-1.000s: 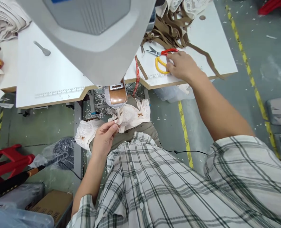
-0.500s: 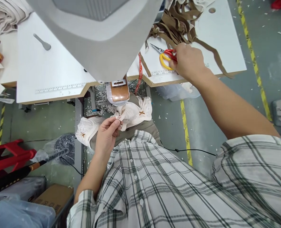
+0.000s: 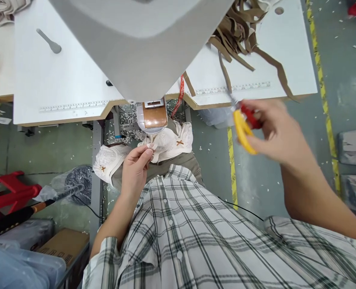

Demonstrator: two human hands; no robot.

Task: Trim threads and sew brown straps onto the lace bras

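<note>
Between the thumb and fingertips of my left hand (image 3: 136, 166) is pinched the edge of a white lace bra (image 3: 173, 143) with a small brown bow. It lies over my lap below the machine. Another white lace cup (image 3: 109, 160) with a brown bow is left of this hand; I cannot tell if it is the same piece. My right hand (image 3: 281, 130) is closed on the scissors (image 3: 243, 133), with one red and one yellow handle. Motion blurs them, and their blades point up and left toward the table's front edge.
A large grey machine head (image 3: 144, 52) hangs over the white table (image 3: 75, 80). Brown fabric strips (image 3: 241, 32) lie at its right, a grey spoon-shaped tool (image 3: 49, 41) at left. A red stand (image 3: 9, 192) and a cardboard box (image 3: 65, 247) are on the lower left.
My right hand has lifted the scissors off the table and brought them down and right, past its front edge. My left hand keeps its pinch on the bra, nearly still.
</note>
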